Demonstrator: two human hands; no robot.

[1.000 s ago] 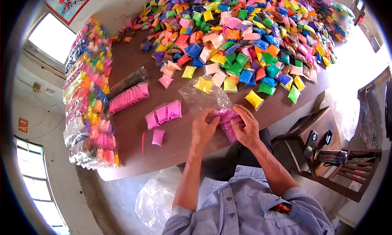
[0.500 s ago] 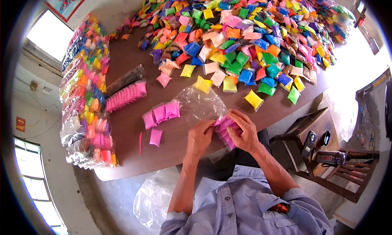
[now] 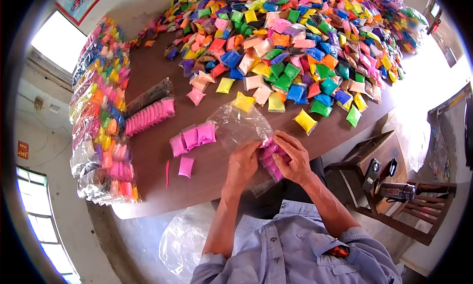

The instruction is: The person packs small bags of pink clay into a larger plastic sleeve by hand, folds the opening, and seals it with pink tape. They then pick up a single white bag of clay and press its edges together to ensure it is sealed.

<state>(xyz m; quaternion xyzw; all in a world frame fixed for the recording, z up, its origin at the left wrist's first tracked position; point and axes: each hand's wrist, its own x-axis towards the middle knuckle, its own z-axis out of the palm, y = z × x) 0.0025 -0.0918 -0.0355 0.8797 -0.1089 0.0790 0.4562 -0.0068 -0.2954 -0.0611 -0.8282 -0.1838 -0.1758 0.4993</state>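
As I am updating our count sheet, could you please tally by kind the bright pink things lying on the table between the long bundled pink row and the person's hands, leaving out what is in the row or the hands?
Loose pink packets: 4
Thin pink strip: 1
Total: 5

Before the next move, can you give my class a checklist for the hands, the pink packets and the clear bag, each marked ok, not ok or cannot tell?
1. Right hand gripping the pink bundle: ok.
2. Left hand at the bundle's side: ok.
3. Clear bag kept apart from other packets: not ok, its far end overlaps a yellow packet.
4. Row of three pink packets untouched by either hand: ok.
5. Every packet in the bundle countable: cannot tell, the fingers hide some.
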